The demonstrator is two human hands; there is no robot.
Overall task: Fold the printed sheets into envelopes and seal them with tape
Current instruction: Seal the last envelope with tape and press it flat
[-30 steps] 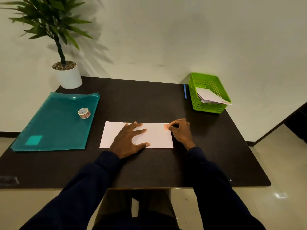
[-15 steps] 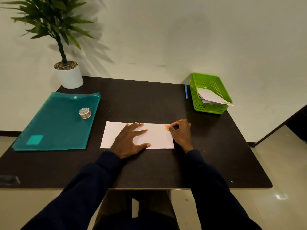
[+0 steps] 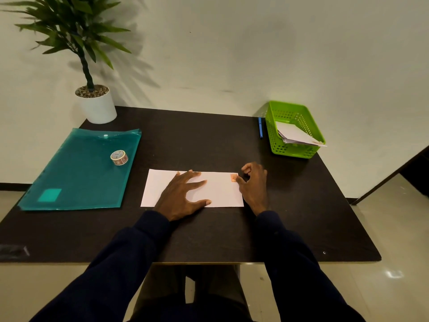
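A folded white sheet (image 3: 220, 191) lies lengthwise on the dark table (image 3: 209, 140) in front of me. My left hand (image 3: 183, 196) rests flat on its middle with fingers spread. A small orange piece of tape (image 3: 233, 177) sits at the sheet's upper right corner. My right hand (image 3: 255, 184) is at that right edge, its thumb tip touching the tape and the index finger lifted and loosely curled. A roll of patterned tape (image 3: 119, 157) stands on a teal plastic folder (image 3: 76, 173) to the left.
A green basket (image 3: 294, 152) at the back right holds several folded white papers (image 3: 296, 135). A blue pen (image 3: 260, 127) lies beside it. A potted plant (image 3: 98, 108) stands at the back left corner against the wall.
My right index finger has lifted off the tape piece; the thumb stays at it. The left hand and the sheet have not moved.
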